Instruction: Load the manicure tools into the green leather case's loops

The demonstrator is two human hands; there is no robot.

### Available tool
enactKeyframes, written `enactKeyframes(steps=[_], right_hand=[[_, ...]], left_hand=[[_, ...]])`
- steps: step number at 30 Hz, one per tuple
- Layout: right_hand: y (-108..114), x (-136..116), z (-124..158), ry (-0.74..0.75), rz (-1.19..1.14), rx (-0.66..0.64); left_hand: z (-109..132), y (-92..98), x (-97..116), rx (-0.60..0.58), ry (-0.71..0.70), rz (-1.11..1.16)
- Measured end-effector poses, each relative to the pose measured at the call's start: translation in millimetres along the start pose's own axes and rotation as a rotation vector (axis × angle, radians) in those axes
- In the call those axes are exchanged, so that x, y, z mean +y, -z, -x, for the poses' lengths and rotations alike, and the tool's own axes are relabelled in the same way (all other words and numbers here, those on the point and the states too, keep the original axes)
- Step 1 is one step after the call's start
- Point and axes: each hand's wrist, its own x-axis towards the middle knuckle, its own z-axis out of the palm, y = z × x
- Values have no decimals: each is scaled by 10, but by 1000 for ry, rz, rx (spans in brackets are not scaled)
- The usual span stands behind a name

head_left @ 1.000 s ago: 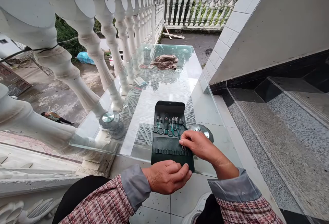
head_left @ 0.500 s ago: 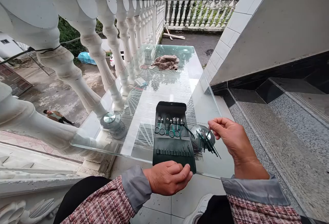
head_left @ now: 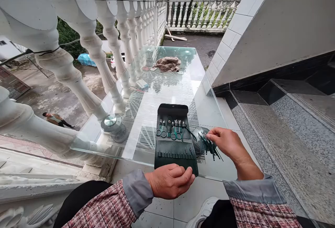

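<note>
A dark green manicure case (head_left: 171, 146) lies unfolded on the glass table. Its upper part holds small scissors (head_left: 176, 135) and nail clippers (head_left: 180, 126) under straps; the lower part has a row of loops, with a few thin tools at the right end. My left hand (head_left: 172, 181) is curled closed over the case's near edge; what its fingers hold, if anything, is hidden. To the right, a loose pile of thin green manicure tools (head_left: 210, 147) lies on the glass. My right hand (head_left: 227, 144) is pinched on the upper right of this pile, its fingertips among the tools.
The glass table (head_left: 209, 109) has a round metal-capped leg (head_left: 112, 123) at its near left corner. A crumpled brown cloth (head_left: 167, 64) and a small card (head_left: 142, 83) lie farther back. A white balustrade (head_left: 86, 46) runs along the left, stone steps (head_left: 261, 126) on the right.
My right hand has moved left and slightly down, from beside the pile to its fingertips among the thin tools. The pile has shifted a little. My left hand stays at the case.
</note>
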Motion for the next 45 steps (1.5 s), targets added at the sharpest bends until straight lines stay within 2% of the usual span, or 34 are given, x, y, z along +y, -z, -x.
enactKeyframes(steps=[4, 10, 12, 19, 25, 30, 36, 40, 43, 45], right_hand=[[56, 16, 21, -15, 16, 1], [131, -6, 64, -35, -101, 245], [131, -32, 73, -42, -105, 271], [109, -120, 107, -28, -128, 166], [135, -62, 110, -44, -112, 323], [86, -69, 96, -8, -105, 207], [76, -51, 64, -53, -61, 179], [61, -14, 30, -74, 28, 147], [32, -36, 45, -22, 30, 158], [0, -84, 87, 60, -59, 187]], left_hand=[[4, 0, 7, -50, -7, 7], [0, -1, 8, 3, 14, -5], [-7, 2, 5, 34, 19, -4], [-20, 15, -5, 69, 28, -6], [-10, 16, -2, 33, 22, -5], [-15, 10, -4, 34, 14, -2], [-18, 4, -2, 57, 18, 3], [-12, 5, 3, 24, 15, -9], [-8, 3, 6, 2, 15, -19], [-6, -2, 6, 22, 18, -12]])
